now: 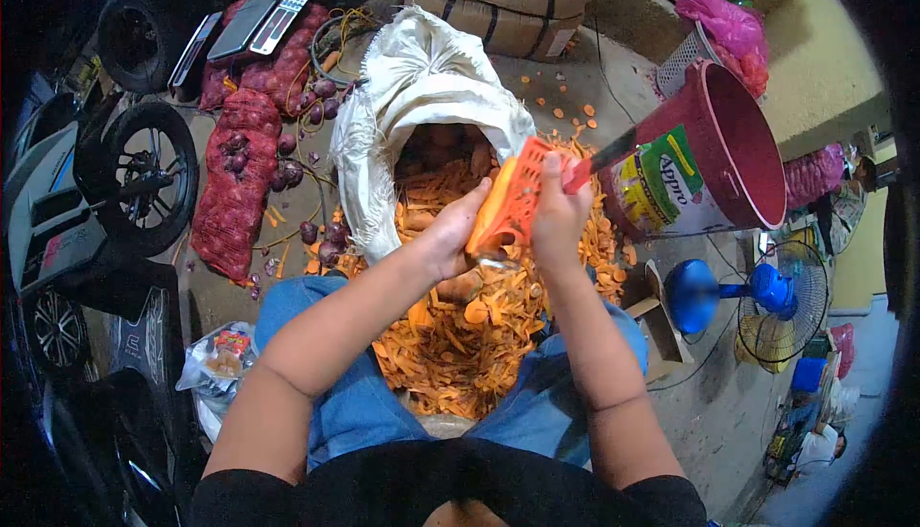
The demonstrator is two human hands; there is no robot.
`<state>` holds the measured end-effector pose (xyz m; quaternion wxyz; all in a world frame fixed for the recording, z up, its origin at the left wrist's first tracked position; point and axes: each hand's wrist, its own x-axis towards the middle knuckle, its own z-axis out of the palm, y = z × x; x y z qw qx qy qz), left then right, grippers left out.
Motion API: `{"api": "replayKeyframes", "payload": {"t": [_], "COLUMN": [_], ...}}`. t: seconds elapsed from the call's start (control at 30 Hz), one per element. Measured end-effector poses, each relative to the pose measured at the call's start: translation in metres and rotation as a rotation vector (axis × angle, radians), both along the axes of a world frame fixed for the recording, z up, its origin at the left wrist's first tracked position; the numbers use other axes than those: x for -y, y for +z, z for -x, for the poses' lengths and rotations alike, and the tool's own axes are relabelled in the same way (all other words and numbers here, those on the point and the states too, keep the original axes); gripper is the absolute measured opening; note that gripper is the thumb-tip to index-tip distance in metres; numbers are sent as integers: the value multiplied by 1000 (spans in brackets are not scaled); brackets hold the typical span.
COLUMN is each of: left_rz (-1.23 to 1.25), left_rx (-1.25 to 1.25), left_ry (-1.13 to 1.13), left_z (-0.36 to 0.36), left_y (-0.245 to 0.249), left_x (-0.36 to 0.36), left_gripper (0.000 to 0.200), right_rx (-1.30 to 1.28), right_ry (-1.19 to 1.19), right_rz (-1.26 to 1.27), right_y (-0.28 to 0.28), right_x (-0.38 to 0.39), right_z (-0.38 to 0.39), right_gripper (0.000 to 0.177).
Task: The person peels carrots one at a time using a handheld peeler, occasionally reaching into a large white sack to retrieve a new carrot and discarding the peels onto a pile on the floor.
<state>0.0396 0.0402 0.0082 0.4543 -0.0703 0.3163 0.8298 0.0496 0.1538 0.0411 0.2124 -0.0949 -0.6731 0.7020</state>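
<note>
My left hand (450,240) is closed around a bright orange carrot (495,206), its lower end hidden by my fingers. In my right hand (561,220) is an orange plastic hand grater (530,182) with rows of holes, pressed along the carrot's side. A red piece with a dark strip sticks out beyond my right thumb; I cannot make out what it belongs to. Below both hands lies a heap of orange peelings (450,355) between my knees. A white woven sack (431,57) lies open toward me, with unpeeled carrots (446,148) inside its mouth.
At right stand a red bucket (704,153), a blue fan (776,292) and a cardboard box (661,335). Red net bags of onions (238,182), a scale (261,24) and a motorcycle (77,307) are at left. Carrot slices (588,110) dot the floor. A person (819,446) is far right.
</note>
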Motion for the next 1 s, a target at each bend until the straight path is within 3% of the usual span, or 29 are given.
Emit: {"api": "replayKeyframes", "payload": {"t": [0.07, 0.17, 0.2, 0.27, 0.33, 0.4, 0.77, 0.83, 0.9, 0.93, 1.0], "left_rz": [112, 506, 506, 920, 949, 1096, 1078, 1096, 834, 835, 164], "left_rx": [-108, -544, -545, -1160, -1116, -1405, -1524, -1523, -1132, -1129, -892], "left_ry": [9, -5, -4, 116, 106, 189, 192, 207, 166, 164, 283], "left_z": [4, 14, 17, 20, 20, 21, 21, 18, 16, 16, 17], "left_y": [1, 3, 4, 9, 20, 20, 18, 16, 17, 19, 26], "left_x": [0, 4, 7, 12, 15, 16, 23, 25, 26, 27, 31], "left_gripper": [35, 26, 26, 29, 32, 33, 35, 34, 32, 32, 31], "right_rx": [-87, 73, 71, 258, 347, 324, 451, 505, 535, 564, 710], "right_ry": [-68, 92, 92, 265, 318, 360, 526, 506, 521, 519, 536], "right_rz": [-129, -436, -437, -848, -841, -932, -692, -678, -744, -804, -777], "right_y": [-9, -4, -2, 2, 0, -11, -17, -25, -71, -91, -108], "right_x": [-22, -49, -54, -60, -57, -54, -47, -45, -56, -60, -49], "right_z": [11, 16, 15, 10, 6, 3, 7, 9, 20, 23, 21], "right_gripper": [20, 18, 18, 15, 15, 17, 20, 14, 15, 15, 16]}}
